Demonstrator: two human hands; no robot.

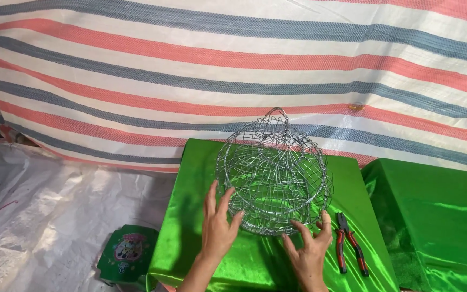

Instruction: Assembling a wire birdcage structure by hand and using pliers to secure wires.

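A round basket of silver wire mesh (pixel 274 172) stands on its side on a table draped in shiny green cloth (pixel 190 238), with a small wire loop at its top. My left hand (pixel 218 220) is spread with its fingertips on the basket's lower left rim. My right hand (pixel 310 244) touches the lower right rim with fingers apart. Neither hand is closed around the wire. A pair of pliers with red and black handles (pixel 349 244) lies on the cloth just right of my right hand.
A second green-draped surface (pixel 433 216) stands to the right. A striped red, blue and white tarp (pixel 233 70) hangs behind. White plastic sheeting (pixel 55 216) covers the floor at left, with a small green stool (pixel 128 254) beside the table.
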